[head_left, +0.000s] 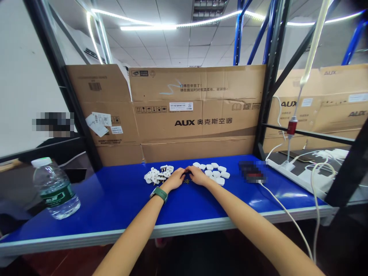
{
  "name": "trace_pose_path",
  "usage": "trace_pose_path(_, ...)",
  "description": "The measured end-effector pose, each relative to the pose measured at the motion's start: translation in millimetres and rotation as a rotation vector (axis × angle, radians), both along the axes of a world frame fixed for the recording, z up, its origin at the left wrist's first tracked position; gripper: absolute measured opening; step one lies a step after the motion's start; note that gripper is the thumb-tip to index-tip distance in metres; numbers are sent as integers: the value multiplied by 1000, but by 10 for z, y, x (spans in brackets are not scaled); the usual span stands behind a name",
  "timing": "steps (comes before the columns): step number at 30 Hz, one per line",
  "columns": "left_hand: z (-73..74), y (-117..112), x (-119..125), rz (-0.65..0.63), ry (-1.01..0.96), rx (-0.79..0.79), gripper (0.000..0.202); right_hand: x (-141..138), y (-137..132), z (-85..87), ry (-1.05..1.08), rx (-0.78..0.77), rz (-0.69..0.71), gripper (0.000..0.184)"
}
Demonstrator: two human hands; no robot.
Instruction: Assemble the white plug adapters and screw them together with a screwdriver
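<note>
My left hand (176,179), with a green-strapped watch (160,193) on its wrist, and my right hand (197,176) meet fingertip to fingertip over the blue tabletop. Both hands have curled, closed fingers; whatever lies between them is hidden or too small to make out. Just below the fingertips is a little heap of small brass-coloured pieces (186,181), probably screws or pins. Left of my left hand lies a pile of white plastic plug parts (155,176). Beside my right hand, several rounded white plastic covers (216,174) are spread out in a loose group.
A water bottle (57,191) stands at the left edge of the blue table (115,207). A blurred dark device (253,171) with a white cable (283,207) lies on the right. Cardboard (198,134) walls off the back, between dark metal posts.
</note>
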State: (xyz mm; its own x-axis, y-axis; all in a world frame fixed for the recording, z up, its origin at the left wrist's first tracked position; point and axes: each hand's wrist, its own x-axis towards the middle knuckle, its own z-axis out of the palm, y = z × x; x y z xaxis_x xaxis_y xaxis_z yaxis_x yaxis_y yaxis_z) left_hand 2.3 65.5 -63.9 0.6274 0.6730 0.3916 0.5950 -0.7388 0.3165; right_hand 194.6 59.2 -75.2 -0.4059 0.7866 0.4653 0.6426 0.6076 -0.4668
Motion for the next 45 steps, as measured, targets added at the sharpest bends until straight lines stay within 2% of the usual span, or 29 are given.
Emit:
trace_pose_path(31, -51, 59, -8, 11, 22, 23, 33, -3, 10, -4, -24, -4, 7, 39)
trace_pose_path(45, -8, 18, -3, -5, 16, 10, 34, 2, -29, 31, -31, -1, 0, 39)
